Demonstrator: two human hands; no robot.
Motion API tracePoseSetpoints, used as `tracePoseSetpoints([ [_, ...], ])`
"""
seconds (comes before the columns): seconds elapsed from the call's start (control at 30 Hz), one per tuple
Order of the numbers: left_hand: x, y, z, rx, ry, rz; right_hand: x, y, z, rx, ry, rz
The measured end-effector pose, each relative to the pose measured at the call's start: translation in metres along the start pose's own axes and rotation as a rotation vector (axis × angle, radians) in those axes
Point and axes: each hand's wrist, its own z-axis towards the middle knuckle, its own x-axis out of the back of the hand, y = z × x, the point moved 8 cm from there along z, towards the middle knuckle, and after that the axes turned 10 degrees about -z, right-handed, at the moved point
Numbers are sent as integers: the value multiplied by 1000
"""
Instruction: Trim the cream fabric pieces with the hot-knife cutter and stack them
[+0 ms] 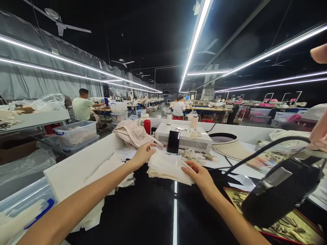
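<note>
A thin stack of cream fabric pieces (167, 167) is between my two hands above the glossy black tabletop (143, 211). My left hand (143, 155) pinches the stack's upper left corner with thumb and fingers. At the right edge, my right hand (200, 177) grips the stack, its thumb toward the far side; the fingers underneath are partly hidden. Just behind the stack a dark phone (173, 142) leans against a white vented box (190, 137). More cream fabric pieces (108, 172) lie left of the stack, partly behind my left forearm.
A black device with a cable (281, 190) looms at right, above a red-rimmed tray (310, 226) of small pieces. Blurred fingers (320, 126) show at the right edge. A visor (228, 144) and red thread spool (147, 126) lie behind. Two people sit farther back.
</note>
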Motion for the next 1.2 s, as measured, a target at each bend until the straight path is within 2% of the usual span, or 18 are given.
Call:
tracePoseSetpoints([
  [0.07,-10,-8,15,11,-12,43,9,5,14,20,52,-97],
  [0.17,-24,-28,26,41,-42,122,16,14,29,68,113,-270],
  [0.3,-38,-59,21,104,-96,253,14,19,33,178,158,-527],
  [0.37,-41,-67,16,108,-123,320,9,17,28,243,172,-648],
  [0.43,-40,-67,9,82,-138,381,4,12,21,298,186,-756],
  [0.57,-35,-52,-6,-2,-138,491,-12,1,8,393,149,-911],
  [0.73,-37,-39,-24,-44,-248,559,-28,-4,-4,429,67,-1004],
  [0.8,-26,-36,-26,-48,-247,574,-30,-7,-10,443,55,-1004],
  [0.87,-4,-33,-26,-54,-223,596,-32,-12,-20,462,39,-985],
  [0.93,28,-34,-26,-25,-193,644,-35,-17,-31,479,16,-952],
  [1.07,104,-48,-39,96,-69,793,-44,-28,-55,494,-37,-872],
  [1.13,131,-55,-53,143,-28,832,-50,-33,-66,496,-56,-833],
  [1.2,145,-61,-68,163,-5,837,-55,-37,-74,499,-75,-797],
])
